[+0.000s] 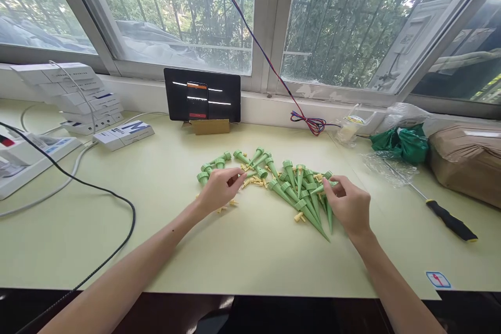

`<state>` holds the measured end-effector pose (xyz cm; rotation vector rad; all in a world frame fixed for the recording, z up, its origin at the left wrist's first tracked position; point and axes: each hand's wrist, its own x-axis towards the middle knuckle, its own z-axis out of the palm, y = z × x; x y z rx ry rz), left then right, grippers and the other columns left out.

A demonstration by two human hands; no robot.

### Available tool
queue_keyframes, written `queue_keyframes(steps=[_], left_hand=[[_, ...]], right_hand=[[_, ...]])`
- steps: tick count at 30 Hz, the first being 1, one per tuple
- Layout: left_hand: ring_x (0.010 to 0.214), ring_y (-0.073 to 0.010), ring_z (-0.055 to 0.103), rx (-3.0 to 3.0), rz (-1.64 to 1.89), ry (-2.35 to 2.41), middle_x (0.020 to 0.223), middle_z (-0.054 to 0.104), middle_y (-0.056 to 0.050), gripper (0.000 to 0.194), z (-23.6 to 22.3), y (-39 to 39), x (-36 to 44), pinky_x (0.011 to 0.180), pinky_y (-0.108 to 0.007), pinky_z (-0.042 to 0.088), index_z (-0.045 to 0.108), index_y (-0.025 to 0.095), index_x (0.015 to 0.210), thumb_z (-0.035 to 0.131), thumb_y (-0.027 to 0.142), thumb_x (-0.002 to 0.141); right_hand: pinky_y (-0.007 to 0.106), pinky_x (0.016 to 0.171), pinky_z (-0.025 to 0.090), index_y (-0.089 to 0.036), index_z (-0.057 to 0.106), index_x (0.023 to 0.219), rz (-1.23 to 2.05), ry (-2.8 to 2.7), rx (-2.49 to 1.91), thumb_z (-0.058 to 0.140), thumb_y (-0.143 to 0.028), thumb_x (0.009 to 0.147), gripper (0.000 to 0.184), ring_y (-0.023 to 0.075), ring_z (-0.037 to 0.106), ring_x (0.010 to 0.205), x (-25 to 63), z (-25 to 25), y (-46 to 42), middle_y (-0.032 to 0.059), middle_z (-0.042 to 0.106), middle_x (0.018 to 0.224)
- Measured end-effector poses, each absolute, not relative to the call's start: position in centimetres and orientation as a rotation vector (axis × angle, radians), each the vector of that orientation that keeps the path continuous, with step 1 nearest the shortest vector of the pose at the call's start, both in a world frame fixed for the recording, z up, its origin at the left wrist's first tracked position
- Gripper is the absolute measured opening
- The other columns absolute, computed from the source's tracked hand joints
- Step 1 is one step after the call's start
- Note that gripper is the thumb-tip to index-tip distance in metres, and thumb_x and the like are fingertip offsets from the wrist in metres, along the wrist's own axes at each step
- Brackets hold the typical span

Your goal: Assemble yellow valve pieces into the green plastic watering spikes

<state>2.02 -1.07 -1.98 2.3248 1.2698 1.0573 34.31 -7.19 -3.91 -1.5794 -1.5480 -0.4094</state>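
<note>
My left hand (224,188) is closed in a pinch at the left of a loose pile. Its fingertips meet the narrow end of a green plastic watering spike (260,172) with a ribbed cap. On the right side, my right hand (349,203) pinches another green spike (320,188) between thumb and fingers, above a heap of green spikes (291,192) pointing mostly toward me. Small yellow valve fittings (256,181) lie between the two groups. One yellow fitting (299,217) rests in front of the heap. More capped spikes (205,169) lie behind my left hand.
A tablet (202,95) leans near the window on a cardboard stand. White boxes (84,95) are stacked at the left, near cables (129,214). At the right are a screwdriver (450,219), a green bag (401,143) and a brown package (465,162). Red and blue wire (313,124) lies behind.
</note>
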Motion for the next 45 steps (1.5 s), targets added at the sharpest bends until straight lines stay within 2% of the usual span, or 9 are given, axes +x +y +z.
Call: queue_keyframes(steps=[6, 16, 25, 30, 35, 39, 43, 45], left_hand=[[0.049, -0.0117, 0.037, 2.335, 1.048, 1.264, 0.053, 0.048, 0.002, 0.030, -2.2, -1.0, 2.0, 0.054, -0.024, 0.034, 0.065, 0.019, 0.073, 0.049, 0.035, 0.093], [0.048, -0.0110, 0.037, 2.333, 1.095, 1.290, 0.052, 0.044, 0.004, 0.031, -2.0, -0.6, 1.7, 0.053, -0.023, 0.035, 0.063, 0.020, 0.070, 0.050, 0.037, 0.092], [0.051, -0.0119, 0.033, 2.330, 1.176, 1.329, 0.052, 0.040, 0.002, 0.040, -1.9, -0.2, 1.1, 0.053, -0.024, 0.033, 0.061, 0.019, 0.064, 0.047, 0.042, 0.094], [0.051, -0.0113, 0.038, 2.305, 1.189, 1.341, 0.056, 0.050, 0.002, 0.031, -1.8, -0.1, 0.9, 0.053, -0.024, 0.035, 0.067, 0.019, 0.076, 0.049, 0.038, 0.093], [0.051, -0.0095, 0.044, 2.282, 1.167, 1.301, 0.074, 0.062, 0.000, 0.022, -1.7, 0.0, 0.9, 0.055, -0.023, 0.040, 0.068, 0.018, 0.096, 0.051, 0.031, 0.091], [0.055, -0.0105, 0.049, 2.357, 1.140, 1.319, 0.077, 0.065, -0.001, 0.019, -1.6, 0.2, 0.7, 0.059, -0.023, 0.043, 0.069, 0.019, 0.091, 0.053, 0.028, 0.090], [0.073, -0.0156, 0.058, 2.500, 1.096, 1.325, 0.077, 0.068, -0.003, 0.018, -1.4, 0.5, -0.1, 0.073, -0.026, 0.045, 0.070, 0.019, 0.089, 0.054, 0.027, 0.090], [0.074, -0.0170, 0.059, 2.561, 0.966, 1.336, 0.073, 0.068, -0.002, 0.018, -1.1, 0.7, -0.5, 0.070, -0.027, 0.044, 0.070, 0.020, 0.085, 0.055, 0.029, 0.089]], right_hand=[[0.026, 0.053, 0.039, -0.017, 0.066, 0.072, -0.436, -1.523, -1.560, 0.054, -0.038, 0.093, 0.031, 0.0147, 0.057, 0.048, 34.1, -3.9, -7.4, 0.0019, 0.063, 0.055], [0.025, 0.051, 0.039, -0.018, 0.064, 0.069, -0.503, -1.541, -1.493, 0.054, -0.032, 0.092, 0.029, 0.0134, 0.053, 0.045, 33.7, -4.0, -7.8, 0.0008, 0.060, 0.052], [0.025, 0.047, 0.032, -0.020, 0.054, 0.059, -0.477, -1.836, -1.185, 0.053, -0.023, 0.092, 0.033, 0.0097, 0.041, 0.041, 32.4, -3.8, -8.1, -0.0035, 0.047, 0.045], [0.026, 0.051, 0.031, -0.020, 0.052, 0.062, -0.411, -2.132, -0.943, 0.050, -0.017, 0.094, 0.033, 0.0099, 0.043, 0.046, 28.9, -1.9, -8.6, -0.0027, 0.049, 0.050], [0.028, 0.051, 0.026, -0.020, 0.046, 0.059, -0.449, -2.332, -0.708, 0.045, -0.018, 0.097, 0.038, 0.0105, 0.037, 0.046, 23.4, -1.0, -8.1, -0.0031, 0.045, 0.050], [0.029, 0.052, 0.024, -0.019, 0.045, 0.059, -0.455, -2.369, -0.599, 0.045, -0.016, 0.095, 0.036, 0.0114, 0.039, 0.047, 20.7, -3.1, -7.3, -0.0024, 0.047, 0.050], [0.027, 0.053, 0.025, -0.019, 0.045, 0.059, -0.276, -2.387, -0.656, 0.045, -0.017, 0.094, 0.035, 0.0101, 0.037, 0.046, 20.0, -5.2, -7.5, -0.0027, 0.047, 0.050], [0.026, 0.052, 0.023, -0.019, 0.043, 0.058, -0.142, -2.387, -0.698, 0.045, -0.018, 0.094, 0.036, 0.0093, 0.034, 0.044, 20.0, -5.6, -7.9, -0.0034, 0.046, 0.049]])
